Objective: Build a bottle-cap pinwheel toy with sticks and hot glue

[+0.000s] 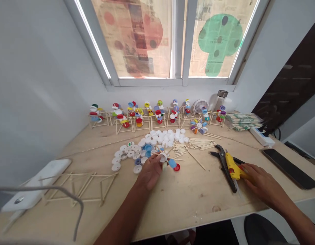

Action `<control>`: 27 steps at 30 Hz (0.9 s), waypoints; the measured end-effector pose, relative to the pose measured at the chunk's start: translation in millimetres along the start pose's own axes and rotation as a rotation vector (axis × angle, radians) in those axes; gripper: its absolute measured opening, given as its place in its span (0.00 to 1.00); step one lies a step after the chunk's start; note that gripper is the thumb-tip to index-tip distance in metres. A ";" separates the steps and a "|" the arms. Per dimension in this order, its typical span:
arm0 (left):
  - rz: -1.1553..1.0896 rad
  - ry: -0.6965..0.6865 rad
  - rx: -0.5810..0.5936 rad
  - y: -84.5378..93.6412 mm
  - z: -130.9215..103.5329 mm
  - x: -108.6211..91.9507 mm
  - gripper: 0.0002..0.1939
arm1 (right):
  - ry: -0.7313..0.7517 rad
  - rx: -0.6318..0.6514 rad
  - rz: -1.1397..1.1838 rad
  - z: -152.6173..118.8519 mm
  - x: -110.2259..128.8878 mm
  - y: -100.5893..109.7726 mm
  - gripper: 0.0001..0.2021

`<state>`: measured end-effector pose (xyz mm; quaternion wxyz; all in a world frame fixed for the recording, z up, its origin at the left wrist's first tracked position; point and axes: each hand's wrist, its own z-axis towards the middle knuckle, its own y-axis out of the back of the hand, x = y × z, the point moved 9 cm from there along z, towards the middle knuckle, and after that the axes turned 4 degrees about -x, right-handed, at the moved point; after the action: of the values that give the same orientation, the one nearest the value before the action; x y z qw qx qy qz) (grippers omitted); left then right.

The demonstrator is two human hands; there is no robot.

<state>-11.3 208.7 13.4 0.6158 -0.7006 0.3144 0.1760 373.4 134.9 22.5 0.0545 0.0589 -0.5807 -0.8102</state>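
Note:
My left hand (151, 172) is closed on a small wheel (163, 157) made of a white bottle cap with wooden sticks poking out and a blue cap on one stick. Beside it lies a red cap (176, 167). White bottle caps (162, 136) spread over the table behind that hand, with several blue ones (148, 147) among them. On the right, my right hand (259, 182) wraps round the handle of a yellow hot glue gun (232, 166). The gun is at black-handled pliers (225, 170) on the table; whether it is lifted I cannot tell.
Stick frames with coloured cap wheels (159, 115) line the back. Loose sticks (201, 143) lie mid-table. A stick frame (79, 189) and white power strip (37, 183) sit left, a grey cable (70, 194) in front. A phone (291, 168) and socket block (262, 136) lie right.

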 end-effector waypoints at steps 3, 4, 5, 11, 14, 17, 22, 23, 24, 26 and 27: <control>-0.002 -0.012 -0.005 -2.1 -1.7 -2.7 0.10 | -0.015 0.005 -0.032 2.6 2.2 -2.2 0.20; -0.001 -0.014 -0.003 -3.1 -2.2 -3.3 0.10 | -0.016 0.018 -0.028 3.3 3.1 -4.4 0.21; -0.001 -0.013 -0.001 -4.1 -2.7 -3.7 0.10 | -0.016 0.034 -0.019 3.8 3.8 -7.0 0.22; 0.008 -0.017 -0.003 -5.5 -3.2 -5.1 0.11 | -0.045 0.068 0.036 3.9 3.1 -16.1 0.26; 0.021 -0.013 0.002 -4.3 -2.3 -4.3 0.10 | -0.060 0.055 0.036 4.0 4.7 -13.2 0.25; 0.025 -0.026 0.005 -2.7 -0.8 -4.8 0.11 | -0.064 0.056 0.046 5.7 6.2 -10.6 0.23; 0.023 -0.046 -0.003 0.4 0.3 -4.9 0.11 | -0.070 0.056 0.072 8.6 2.5 -12.1 0.20; 0.022 -0.047 -0.003 0.8 0.1 -4.5 0.11 | -0.076 0.052 0.081 8.5 0.7 -13.1 0.20; 0.019 -0.049 -0.003 1.1 -0.1 -4.2 0.11 | -0.083 0.046 0.095 8.1 -1.4 -13.9 0.19; 0.010 -0.058 -0.005 1.9 -0.3 -4.3 0.12 | -0.112 0.036 0.137 6.3 -6.7 -15.4 0.18; 0.004 -0.065 -0.007 2.4 -0.3 -4.8 0.12 | -0.140 0.031 0.164 5.0 -10.5 -15.5 0.18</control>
<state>-16.5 209.4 14.7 0.6228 -0.6962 0.2949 0.2011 382.7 146.2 9.7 0.0793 -0.0446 -0.5983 -0.7961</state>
